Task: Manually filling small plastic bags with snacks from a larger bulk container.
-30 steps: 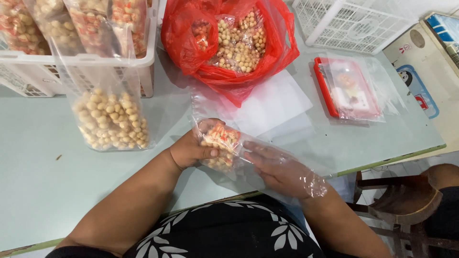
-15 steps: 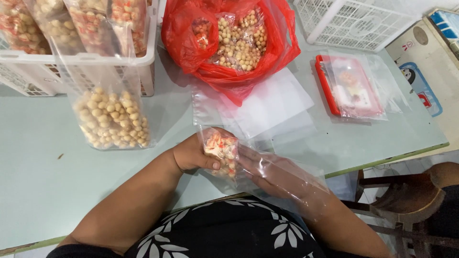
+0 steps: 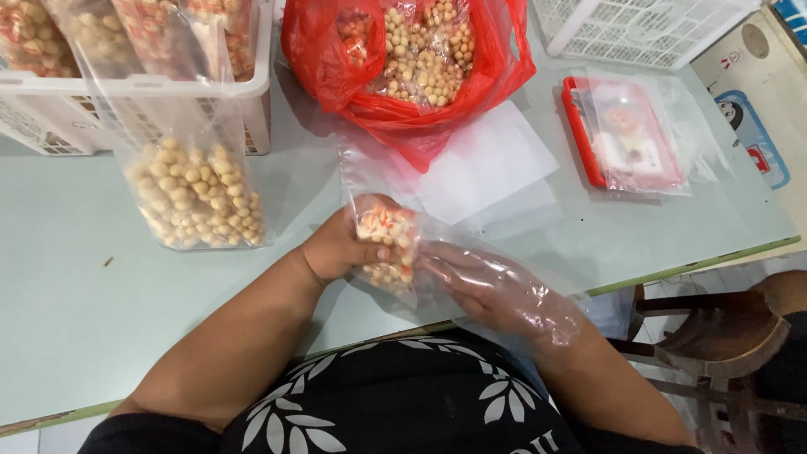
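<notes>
1. Closest to you, your right hand (image 3: 496, 290) wears a thin, crinkly clear plastic glove and lies flat, fingers stretched out, against the small clear bag (image 3: 385, 248); it presses the bag and does not grip it.
2. Just left of that, your bare left hand (image 3: 340, 248) is closed around the small clear bag, thumb across its front. The bag sits just above the near edge of the pale green bench (image 3: 67, 294), part-filled with round beige snack balls and some red-flecked ones.
3. You look to be filling or settling this bag; next it wants a firm pinch at the open top and a steady hold so nothing rolls out.
4. Beyond the bag lie flat, glossy empty bags (image 3: 487, 164).
5. Far left of it, a filled bag (image 3: 195, 197) stands upright against a white lattice basket (image 3: 50, 118).
6. Farthest back, a red plastic sack (image 3: 412, 71) holds the loose supply; to its right rests a red-edged tray (image 3: 622, 134).
</notes>
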